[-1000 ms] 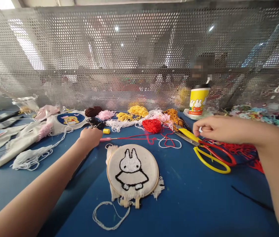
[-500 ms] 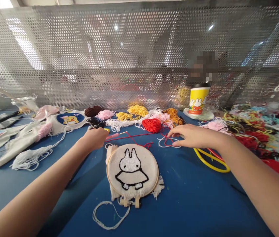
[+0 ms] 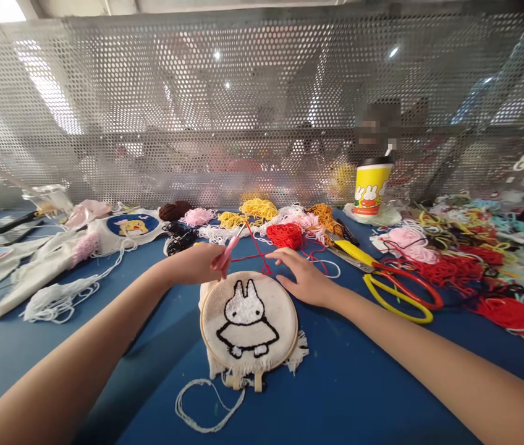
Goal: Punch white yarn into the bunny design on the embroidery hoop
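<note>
My left hand (image 3: 197, 262) is closed around a pink-handled punch needle (image 3: 231, 245), its metal tip pointing up and away. A red yarn strand (image 3: 256, 238) runs from near that tip down to a small loop on the table. My right hand (image 3: 306, 278) is beside this loop with thumb and fingers apart; no held thing shows in it. Just below both hands lies an embroidery hoop (image 3: 285, 309) with cream cloth, bearing a white rabbit figure outlined in black. Behind my right hand sits a red yarn ball (image 3: 284, 235).
Large scissors (image 3: 401, 292) with red and yellow handles lie to the right, near a yarn heap (image 3: 461, 266). A yellow cup (image 3: 373, 188) stands at the back before a perforated metal screen (image 3: 262, 111). Embroidered cloths (image 3: 97, 232) and white yarn (image 3: 58, 300) lie left.
My left hand has moved right and turned the punch needle upward. My right hand has moved left from beside the scissors to the red yarn, uncovering the scissors.
</note>
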Tool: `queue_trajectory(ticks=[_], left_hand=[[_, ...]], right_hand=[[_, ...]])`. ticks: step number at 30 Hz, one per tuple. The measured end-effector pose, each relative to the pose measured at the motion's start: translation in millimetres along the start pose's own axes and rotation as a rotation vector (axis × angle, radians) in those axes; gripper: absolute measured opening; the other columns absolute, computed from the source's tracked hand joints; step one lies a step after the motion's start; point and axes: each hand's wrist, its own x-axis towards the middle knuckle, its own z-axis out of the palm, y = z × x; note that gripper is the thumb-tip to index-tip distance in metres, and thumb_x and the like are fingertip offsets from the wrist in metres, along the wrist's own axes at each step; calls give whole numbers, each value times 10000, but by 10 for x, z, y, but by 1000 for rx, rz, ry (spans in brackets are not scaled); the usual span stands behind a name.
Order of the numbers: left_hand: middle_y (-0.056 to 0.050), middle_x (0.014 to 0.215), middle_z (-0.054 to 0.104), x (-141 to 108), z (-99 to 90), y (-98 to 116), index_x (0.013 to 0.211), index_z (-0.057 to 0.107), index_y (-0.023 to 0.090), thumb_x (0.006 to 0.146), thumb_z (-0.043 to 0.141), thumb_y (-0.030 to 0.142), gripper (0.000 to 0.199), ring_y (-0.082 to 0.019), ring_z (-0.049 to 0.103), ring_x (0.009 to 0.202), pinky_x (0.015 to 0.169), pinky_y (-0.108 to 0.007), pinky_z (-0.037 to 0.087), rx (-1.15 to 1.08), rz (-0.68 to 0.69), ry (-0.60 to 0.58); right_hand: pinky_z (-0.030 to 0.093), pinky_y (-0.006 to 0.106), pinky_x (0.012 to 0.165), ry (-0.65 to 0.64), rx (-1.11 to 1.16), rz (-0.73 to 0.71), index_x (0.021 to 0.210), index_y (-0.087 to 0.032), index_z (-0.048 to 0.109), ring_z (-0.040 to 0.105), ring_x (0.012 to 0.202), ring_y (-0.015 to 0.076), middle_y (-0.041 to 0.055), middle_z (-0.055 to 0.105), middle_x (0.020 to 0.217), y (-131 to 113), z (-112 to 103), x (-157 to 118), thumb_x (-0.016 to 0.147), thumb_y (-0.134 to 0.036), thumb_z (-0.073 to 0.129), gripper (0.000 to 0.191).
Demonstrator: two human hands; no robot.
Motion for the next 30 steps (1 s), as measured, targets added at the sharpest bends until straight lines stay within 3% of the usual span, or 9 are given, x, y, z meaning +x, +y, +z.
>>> queue_trajectory(ticks=[3, 6, 9, 13, 16, 21, 24, 30], left_hand=[[2, 677, 643, 35, 24, 38, 685, 471, 164, 701, 397, 130, 83, -100, 594, 631, 569, -192, 442, -296, 61, -146], [-3, 690, 589, 70, 62, 82, 708, 398, 176, 732, 355, 167, 51, -105, 587, 672, 634, -233, 461, -519, 77, -130], [10, 659, 515, 75, 93, 162, 673, 351, 185, 716, 319, 141, 69, -103, 559, 655, 642, -254, 458, -666, 64, -74], [6, 617, 498, 35, 98, 318, 607, 356, 178, 665, 344, 116, 86, -114, 536, 623, 587, -254, 439, -769, 43, -78], [14, 577, 508, 1, 93, 421, 593, 409, 168, 709, 393, 194, 119, -106, 518, 584, 572, -249, 423, -853, 12, -88], [21, 490, 505, -24, 139, 515, 552, 465, 148, 766, 411, 351, 300, -74, 459, 474, 465, -208, 355, -854, -4, -24], [27, 424, 491, -34, 185, 565, 488, 464, 147, 767, 423, 380, 365, -65, 438, 423, 441, -202, 336, -807, -35, 22], [37, 346, 445, -41, 193, 591, 376, 417, 159, 746, 404, 212, 374, -53, 375, 355, 447, -212, 330, -671, -177, 167]], right_hand=[[430, 343, 768, 67, 85, -18, 862, -197, 531, 537, 818, 152, 41, 567, 864, -62, -72, 21, 778, -189, 426, 135], [448, 326, 711, 112, 158, -14, 747, -183, 529, 539, 740, 143, 32, 568, 770, -123, -99, 29, 777, -205, 444, 94], [469, 306, 698, 129, 238, -19, 874, -192, 506, 539, 774, 136, 45, 552, 864, -186, -59, 21, 768, -229, 477, 116], [457, 317, 792, 137, 370, -50, 1144, -256, 353, 492, 969, 141, 63, 468, 1111, -287, -5, 5, 773, -278, 491, 397], [439, 355, 815, 133, 502, -49, 1197, -290, 306, 488, 982, 153, 51, 492, 1095, -377, -18, -2, 768, -287, 504, 473], [461, 329, 699, 163, 542, 13, 1034, -230, 444, 553, 774, 144, 24, 578, 823, -531, -78, -17, 749, -264, 524, 298], [460, 312, 689, 196, 541, 27, 906, -209, 484, 559, 747, 137, 8, 590, 752, -600, -103, -26, 752, -209, 498, 155], [459, 278, 634, 165, 423, 21, 689, -194, 514, 542, 658, 123, 0, 583, 687, -610, -171, -10, 706, -129, 474, 78]])
